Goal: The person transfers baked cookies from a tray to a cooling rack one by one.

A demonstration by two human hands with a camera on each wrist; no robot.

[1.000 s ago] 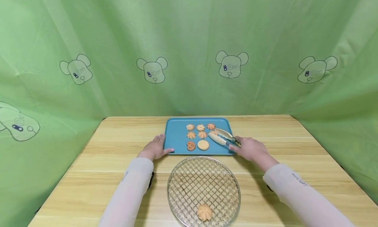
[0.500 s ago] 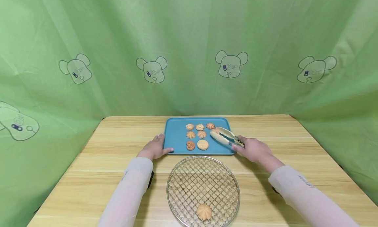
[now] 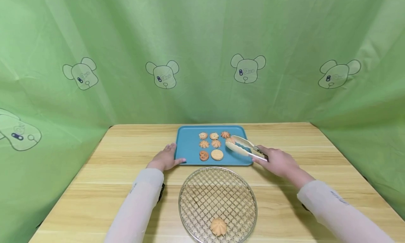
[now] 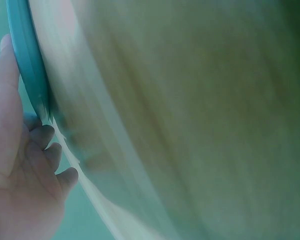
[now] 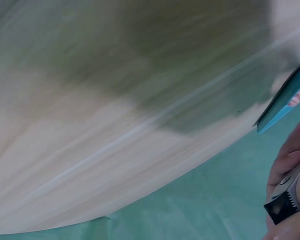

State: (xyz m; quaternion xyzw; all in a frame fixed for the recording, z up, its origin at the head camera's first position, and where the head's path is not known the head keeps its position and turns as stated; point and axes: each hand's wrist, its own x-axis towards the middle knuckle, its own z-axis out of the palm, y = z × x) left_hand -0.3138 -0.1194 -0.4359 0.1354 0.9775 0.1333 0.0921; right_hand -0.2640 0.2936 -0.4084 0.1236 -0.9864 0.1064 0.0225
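Right hand (image 3: 278, 162) slid right a touch, gripping cream-tipped metal tongs (image 3: 237, 149) now spread wider around a ridged golden cookie (image 3: 231, 140) on the blue rectangular tray's (image 3: 188, 144) right side, probably light and crumbly so squeeze its sides gently, left hand (image 3: 165, 158) resting loose-fingered at the left rim.

1. The left sleeve (image 3: 134, 206) is a pale off-white with a faint pinkish cast, long and smooth, reaching the wrist.
2. Near its cuff sits a small dark marking (image 3: 134, 187), too small to read.
3. A black wrist piece (image 3: 161, 192) peeks out beside that cuff.
4. The right sleeve (image 3: 343, 213) matches in colour and length, with dark lettering (image 3: 339, 197) near its cuff, also illegible.
5. Another black piece (image 3: 305, 208) shows slightly under this cuff.
6. Both the left hand (image 3: 164, 159) and right hand (image 3: 280, 162) are bare.
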